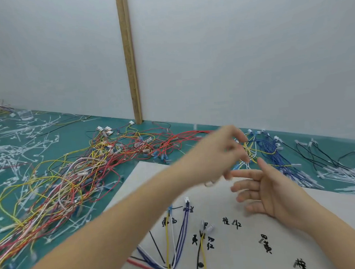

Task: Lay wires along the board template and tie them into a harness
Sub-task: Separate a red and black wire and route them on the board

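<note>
A: Nearest, at 6 o'clock: board template (228, 195), white sheet with handwritten labels. Laid wires (178, 238) — yellow, white, purple-blue, black, a red one along the bottom line — fan up from a junction at the lower edge. No ties visible on them.

B: Hands?

A: Right hand (267, 193) hovers over the template at 3 o'clock, palm up, fingers straight and spread, holding nothing. Left hand (221, 152) reaches across to 1 o'clock, motion-blurred; fingers curl toward the yellow-and-blue wire bundle (262, 150) just past the template's far edge. Cannot tell whether it pinches a wire yet.

B: Farther out?

A: Green mat (68, 130) carries a tangled heap of red and yellow wires (71, 178) at 10 o'clock, black leads (319, 154) at 2 o'clock, white cable ties (341, 178) beside them, cut tie scraps (11, 144) far left. White wall with wooden strip (129, 58) behind.

B: Step in hand?

A: Judged: selecting the next wire. Advice: isolate one conductor, draw it out slowly by its connector so neighbours don't follow, check colour against the label before laying.
</note>
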Available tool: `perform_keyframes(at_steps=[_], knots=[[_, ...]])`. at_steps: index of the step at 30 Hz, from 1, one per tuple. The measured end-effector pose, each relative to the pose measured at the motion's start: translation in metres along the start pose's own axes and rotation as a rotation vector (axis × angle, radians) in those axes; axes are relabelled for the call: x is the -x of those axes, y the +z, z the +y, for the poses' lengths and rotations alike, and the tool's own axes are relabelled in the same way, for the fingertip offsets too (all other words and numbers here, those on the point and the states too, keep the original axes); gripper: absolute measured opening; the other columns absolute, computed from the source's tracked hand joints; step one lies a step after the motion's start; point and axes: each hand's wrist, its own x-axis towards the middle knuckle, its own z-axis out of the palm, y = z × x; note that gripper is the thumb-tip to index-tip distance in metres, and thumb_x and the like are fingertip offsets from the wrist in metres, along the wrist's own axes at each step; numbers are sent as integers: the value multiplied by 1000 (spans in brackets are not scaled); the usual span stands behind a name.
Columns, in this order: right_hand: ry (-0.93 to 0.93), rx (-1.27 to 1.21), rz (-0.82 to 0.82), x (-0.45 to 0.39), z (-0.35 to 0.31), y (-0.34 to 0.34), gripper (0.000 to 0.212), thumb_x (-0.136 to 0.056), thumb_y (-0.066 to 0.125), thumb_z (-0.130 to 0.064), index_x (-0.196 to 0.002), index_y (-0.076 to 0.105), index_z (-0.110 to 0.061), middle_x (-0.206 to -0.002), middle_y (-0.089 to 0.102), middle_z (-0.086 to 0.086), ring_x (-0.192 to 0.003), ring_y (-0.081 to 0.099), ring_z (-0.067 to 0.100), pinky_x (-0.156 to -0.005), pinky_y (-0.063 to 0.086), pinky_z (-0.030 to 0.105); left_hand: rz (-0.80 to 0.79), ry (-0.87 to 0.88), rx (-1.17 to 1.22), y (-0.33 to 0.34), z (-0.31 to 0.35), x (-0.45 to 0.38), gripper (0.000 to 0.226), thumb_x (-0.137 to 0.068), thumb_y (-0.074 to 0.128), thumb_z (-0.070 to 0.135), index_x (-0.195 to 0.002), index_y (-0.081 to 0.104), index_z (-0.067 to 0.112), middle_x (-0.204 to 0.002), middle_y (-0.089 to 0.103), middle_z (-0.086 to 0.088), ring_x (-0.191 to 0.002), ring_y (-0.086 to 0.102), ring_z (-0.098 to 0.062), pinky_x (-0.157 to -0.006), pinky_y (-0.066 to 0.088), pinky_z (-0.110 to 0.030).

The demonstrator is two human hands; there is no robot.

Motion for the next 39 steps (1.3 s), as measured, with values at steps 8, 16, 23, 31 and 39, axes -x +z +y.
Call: perform_keyframes(at_steps=[8, 16, 23, 31, 39], knots=[[-292, -311, 64, 9, -22, -11, 27, -81, 49, -27, -90, 73, -17, -61, 66, -1, -57, 64, 13, -45, 51, 25, -315, 29, -366, 49, -1, 21, 4, -94, 43, 15, -98, 42, 14, -90, 68, -6, -73, 50, -17, -59, 37, -25], [-404, -514, 345, 12, -33, -57, 20, -97, 37, -19, -88, 54, -19, -44, 35, -9, -35, 36, 5, -43, 41, 12, -375, -190, -235, -2, -17, 12, 19, -95, 41, 33, -84, 56, 28, -49, 49, 8, -41, 36, -7, -44, 36, -14], [-433, -363, 386, 13, -30, -65, 19, -95, 41, -25, -88, 58, -22, -44, 35, -8, -29, 28, 5, -38, 36, 11, -290, -210, -207, -47, -41, 9, 22, -92, 52, 28, -75, 67, 27, -49, 45, 11, -48, 38, -6, -54, 39, -20], [-349, -4, -129, 16, -18, -42, 34, -62, 78, -46, -76, 70, -16, -45, 31, -8, -29, 25, 3, -39, 33, 15, 169, -282, -755, -21, -83, -32, 47, -90, 48, 35, -135, 37, 27, -103, 63, -7, -95, 58, -24, -80, 46, -34], [-273, 323, -87, 18, -14, -32, 24, -85, 57, -35, -76, 72, -19, -47, 29, -8, -35, 22, 8, -46, 34, 22, 176, -300, -866, -17, -87, -54, 23, -93, 44, 28, -100, 63, 16, -105, 64, -9, -98, 57, -30, -75, 42, -32]])
